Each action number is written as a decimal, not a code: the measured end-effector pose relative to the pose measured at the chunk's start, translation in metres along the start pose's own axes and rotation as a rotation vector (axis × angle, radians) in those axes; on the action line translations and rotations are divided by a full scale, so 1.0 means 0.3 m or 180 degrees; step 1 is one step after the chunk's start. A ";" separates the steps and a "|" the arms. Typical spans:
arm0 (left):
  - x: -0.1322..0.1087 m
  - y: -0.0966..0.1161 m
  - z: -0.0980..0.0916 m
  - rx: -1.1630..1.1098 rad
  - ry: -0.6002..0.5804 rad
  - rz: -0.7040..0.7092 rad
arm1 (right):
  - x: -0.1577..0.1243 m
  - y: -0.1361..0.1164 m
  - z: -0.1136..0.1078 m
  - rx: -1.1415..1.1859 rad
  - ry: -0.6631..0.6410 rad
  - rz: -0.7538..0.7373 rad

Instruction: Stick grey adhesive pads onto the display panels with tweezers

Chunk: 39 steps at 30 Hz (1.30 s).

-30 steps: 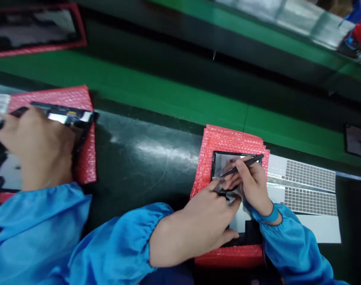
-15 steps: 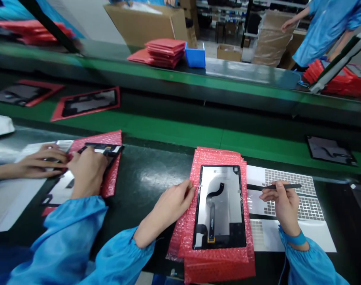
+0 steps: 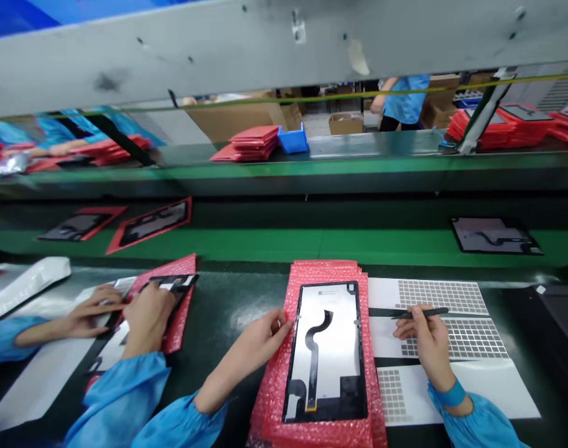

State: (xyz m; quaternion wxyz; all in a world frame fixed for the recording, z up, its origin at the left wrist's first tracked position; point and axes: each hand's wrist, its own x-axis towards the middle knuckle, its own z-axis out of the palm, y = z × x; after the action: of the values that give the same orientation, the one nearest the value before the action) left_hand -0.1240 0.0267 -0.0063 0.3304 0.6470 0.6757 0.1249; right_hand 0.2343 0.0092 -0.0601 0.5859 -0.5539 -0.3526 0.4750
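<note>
A tablet screen panel [image 3: 337, 348], its silvery back facing up with a curved black ribbon cable, lies on a stack of red bubble-wrap bags [image 3: 374, 398]. My left hand [image 3: 253, 345] is at the left edge of the panel and bags, fingers curled and thumb near the index finger; whatever may be between them is hidden. My right hand [image 3: 428, 348] is closed around black tweezers [image 3: 435, 312], above white sticker sheets [image 3: 470, 373]. Small grey squares in a grid cover parts of these sheets.
At left, a co-worker's hands [image 3: 150, 314] work on another panel over a red bag. More panels lie on the green strip [image 3: 246, 246], including one panel [image 3: 496, 236] at right. The shelf holds a blue bin [image 3: 293, 138] and red bags [image 3: 256, 143]. A grey beam [image 3: 246, 56] crosses above.
The view has tilted up, bringing the grey beam in and shifting the bench lower. My right hand with the tweezers remains over the sheets; my left hand stays at the panel's edge.
</note>
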 end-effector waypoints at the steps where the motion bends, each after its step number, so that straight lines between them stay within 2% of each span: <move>1: -0.002 0.005 -0.003 -0.0071 -0.0013 0.0044 | -0.001 0.003 0.001 0.0021 -0.0007 -0.0010; 9: -0.037 0.076 0.006 -0.0840 0.0485 0.0211 | 0.003 0.015 0.005 0.0129 0.0026 0.0049; 14: -0.014 0.108 0.043 -0.1663 0.0280 0.0063 | 0.002 0.026 0.011 0.0179 0.0021 0.0031; 18: 0.057 0.156 0.052 -0.2194 0.0316 -0.0101 | 0.007 0.024 0.018 0.0330 0.0124 0.0014; 25: 0.287 0.286 0.062 -0.2522 0.0167 0.0042 | 0.016 0.005 0.036 0.0574 0.0298 0.0087; 30: 0.518 0.381 0.040 -0.2640 0.0344 0.0186 | 0.027 0.027 0.030 0.0519 0.0397 -0.0088; 36: 0.832 0.470 -0.039 -0.2522 0.0644 -0.0001 | 0.068 0.018 -0.034 -0.0649 0.0282 -0.0731; 39: 0.937 0.479 -0.053 -0.2356 0.0750 -0.0264 | 0.094 0.007 -0.070 -0.1628 0.0267 -0.1279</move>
State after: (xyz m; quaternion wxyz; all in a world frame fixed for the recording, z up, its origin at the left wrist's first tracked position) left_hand -0.0044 0.3189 0.0111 0.4664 0.4375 0.6439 0.4202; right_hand 0.2623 0.0291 -0.0682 0.5238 -0.6216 -0.5382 0.2227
